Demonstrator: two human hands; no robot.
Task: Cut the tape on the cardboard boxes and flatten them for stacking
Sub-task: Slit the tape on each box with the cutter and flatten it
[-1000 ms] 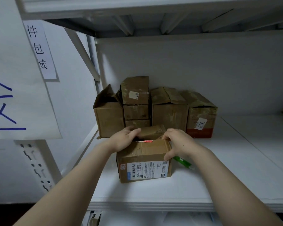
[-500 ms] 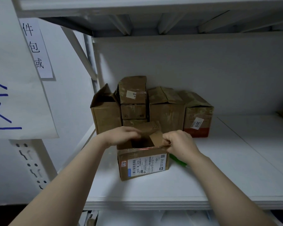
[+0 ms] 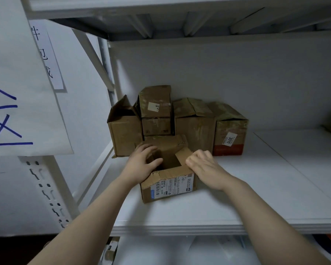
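Observation:
A small cardboard box (image 3: 168, 190) with a white shipping label on its front stands near the front of the white shelf (image 3: 266, 188). Its top is open, the rear flap (image 3: 170, 144) stands up and a small right flap (image 3: 182, 156) is tilted outward. My left hand (image 3: 141, 165) grips the box's left top edge, with the thumb over the opening. At the right top edge, my right hand (image 3: 204, 167) holds the right flap with curled fingers. No cutter is visible.
Several worn cardboard boxes (image 3: 195, 127) stand in a row against the back wall, the leftmost box (image 3: 124, 136) open on top. A white paper sign (image 3: 17, 92) hangs at left beside a perforated shelf post (image 3: 52, 188). Another shelf board runs overhead.
The box's top was closed under both hands one second ago. The flaps have since been pulled up and apart. A green object beside the box is now hidden.

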